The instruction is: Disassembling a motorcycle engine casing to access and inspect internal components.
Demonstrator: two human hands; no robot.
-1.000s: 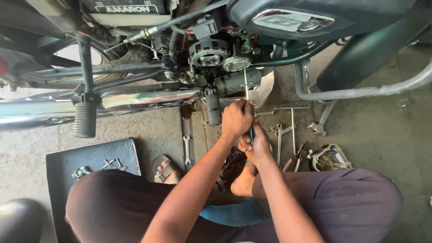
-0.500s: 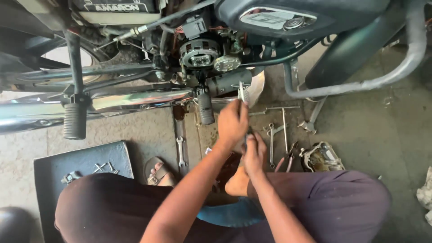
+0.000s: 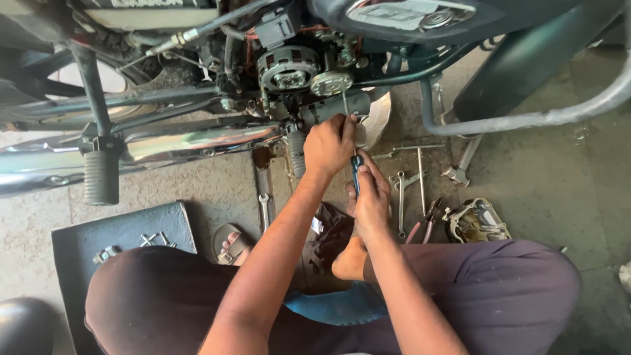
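Note:
I squat beside a motorcycle engine (image 3: 289,69) with its side cover off. My right hand (image 3: 371,197) grips the dark handle of a screwdriver (image 3: 355,172). The thin shaft runs up to the silver engine part (image 3: 330,83). My left hand (image 3: 328,144) is closed around the shaft just above the handle. Both forearms reach forward over my knees.
Wrenches and pliers (image 3: 420,197) lie on the concrete floor to the right, next to a removed engine cover (image 3: 476,222). A dark tray (image 3: 121,233) with bolts sits at left. The chrome exhaust (image 3: 164,141), a footpeg (image 3: 100,177) and a crash-guard bar (image 3: 526,118) are close by.
Both hands with the screwdriver stay at the engine while the view shifts slightly; the tool tip has moved up toward the round silver part.

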